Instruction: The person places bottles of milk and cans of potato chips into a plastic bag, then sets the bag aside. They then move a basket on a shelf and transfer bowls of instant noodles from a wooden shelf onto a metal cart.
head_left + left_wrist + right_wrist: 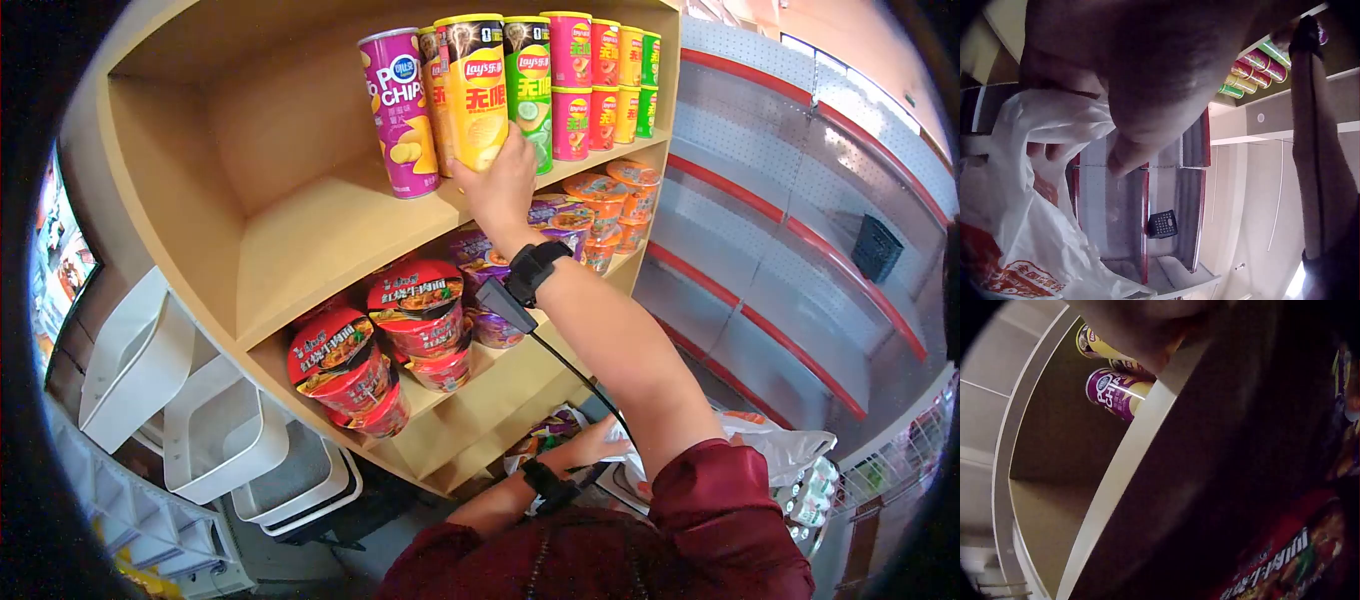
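On the upper shelf my right hand (503, 187) grips the lower part of a yellow Lay's chip canister (474, 95). A purple chip canister (402, 115) stands to its left and a green one (531, 90) to its right, with another yellow one partly hidden behind. In the right wrist view, the hand (1138, 325) covers most of the gripped canister. Lower down, my left hand (598, 442) holds a white plastic bag (775, 445) with orange-red print. The left wrist view shows the bag (1054, 119) gathered in that hand's fingers.
Stacked small canisters (572, 125) line the shelf's right end. Below stand red noodle cups (415, 300), purple ones and orange ones (597, 205). White baskets (215, 430) are at the left. Behind are red-edged racks (770, 200) with a dark basket (878, 248).
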`<state>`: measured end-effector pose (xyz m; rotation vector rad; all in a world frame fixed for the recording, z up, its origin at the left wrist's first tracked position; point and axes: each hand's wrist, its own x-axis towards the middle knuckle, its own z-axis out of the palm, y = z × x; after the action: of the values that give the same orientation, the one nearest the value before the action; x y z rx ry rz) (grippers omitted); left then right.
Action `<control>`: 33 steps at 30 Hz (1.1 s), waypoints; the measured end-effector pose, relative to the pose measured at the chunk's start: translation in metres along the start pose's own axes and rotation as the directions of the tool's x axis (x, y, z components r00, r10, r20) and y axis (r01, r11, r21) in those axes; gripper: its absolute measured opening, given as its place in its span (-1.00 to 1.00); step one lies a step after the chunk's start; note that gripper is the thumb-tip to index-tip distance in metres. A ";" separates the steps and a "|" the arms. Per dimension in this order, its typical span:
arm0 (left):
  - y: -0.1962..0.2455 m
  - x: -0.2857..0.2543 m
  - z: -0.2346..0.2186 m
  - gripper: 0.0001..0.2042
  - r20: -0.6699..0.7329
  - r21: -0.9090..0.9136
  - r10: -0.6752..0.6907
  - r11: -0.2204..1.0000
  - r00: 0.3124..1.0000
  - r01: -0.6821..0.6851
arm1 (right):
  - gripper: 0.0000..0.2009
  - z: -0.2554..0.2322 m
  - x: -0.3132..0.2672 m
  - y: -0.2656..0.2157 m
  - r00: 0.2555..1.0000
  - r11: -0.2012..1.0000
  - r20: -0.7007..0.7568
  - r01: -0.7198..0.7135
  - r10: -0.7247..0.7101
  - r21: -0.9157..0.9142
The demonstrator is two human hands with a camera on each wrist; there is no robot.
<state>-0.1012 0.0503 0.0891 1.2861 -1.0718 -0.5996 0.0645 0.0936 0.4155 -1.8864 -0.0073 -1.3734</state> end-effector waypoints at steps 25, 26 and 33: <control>0.100 0.087 0.030 -0.53 0.019 -0.470 -0.304 0.838 0.952 0.277 | -0.32 -0.464 -0.246 0.197 0.620 0.669 0.384 -0.324 0.684 -0.669; 0.103 0.089 0.036 -0.52 0.051 -0.458 -0.295 0.842 0.954 0.285 | -0.32 -0.466 -0.251 0.201 0.542 0.573 0.382 -0.240 0.749 -0.784; 0.113 0.094 0.065 -0.51 0.136 -0.360 -0.278 0.880 0.951 0.309 | -0.66 -0.481 -0.277 0.249 0.491 0.550 0.488 0.020 0.722 -0.835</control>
<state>-0.1403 -0.0340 0.2199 1.0936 -0.7773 -1.0442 -0.3295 -0.2444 0.0982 -2.8409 0.6381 0.0377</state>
